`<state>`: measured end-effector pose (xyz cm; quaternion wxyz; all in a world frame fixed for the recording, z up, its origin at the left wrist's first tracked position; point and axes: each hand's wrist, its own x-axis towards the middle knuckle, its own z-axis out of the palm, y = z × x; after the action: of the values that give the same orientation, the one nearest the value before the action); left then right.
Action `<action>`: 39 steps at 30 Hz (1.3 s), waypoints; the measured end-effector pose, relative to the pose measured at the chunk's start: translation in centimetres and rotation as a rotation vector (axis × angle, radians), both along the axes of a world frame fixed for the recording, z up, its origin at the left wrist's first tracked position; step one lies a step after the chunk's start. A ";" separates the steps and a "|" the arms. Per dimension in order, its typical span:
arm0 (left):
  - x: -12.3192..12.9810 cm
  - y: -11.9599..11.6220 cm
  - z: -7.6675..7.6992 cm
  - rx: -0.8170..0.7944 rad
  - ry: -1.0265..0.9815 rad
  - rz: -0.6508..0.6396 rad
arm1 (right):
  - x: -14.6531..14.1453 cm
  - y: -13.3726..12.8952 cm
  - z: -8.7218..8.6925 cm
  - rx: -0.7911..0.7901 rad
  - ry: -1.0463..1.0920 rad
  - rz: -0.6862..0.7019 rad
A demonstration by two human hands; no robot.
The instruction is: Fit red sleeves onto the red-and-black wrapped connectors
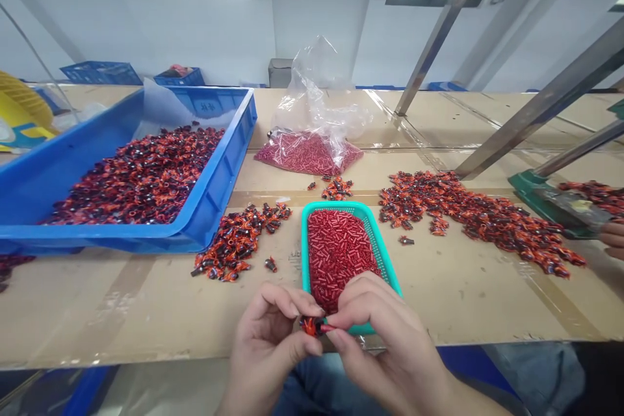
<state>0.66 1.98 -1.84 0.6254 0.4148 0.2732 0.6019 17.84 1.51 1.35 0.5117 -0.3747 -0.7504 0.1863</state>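
Between the thumb and fingers of my left hand (273, 338) is a small orange and black plastic piece (310, 325). My right hand (385, 331) pinches a small red tube (327, 327), its end against or partly inside the black end of that piece; which of the two I cannot tell. Both hands meet over the near edge of a green basket (306, 240) filled with many such red tubes (341, 247). Left of the basket lies a pile of orange and black pieces (234, 240), with a single piece (271, 264) apart from it.
A blue crate (195, 221) full of similar pieces stands at left. Behind the basket sits a clear bag (312, 149) of red tubes. More pieces (478, 214) spread to the right, near metal posts (536, 97) and a green-based tool (550, 208). Another person's hand (613, 237) shows at far right.
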 end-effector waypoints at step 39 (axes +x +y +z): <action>-7.0 5.3 -5.8 0.547 1.302 0.244 | 13.7 5.2 -7.1 -0.037 -0.612 -0.693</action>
<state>-6.29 7.28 -7.63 0.1372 0.7983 0.4745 0.3447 31.51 6.67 -5.78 0.2922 -0.6503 -0.6940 -0.1012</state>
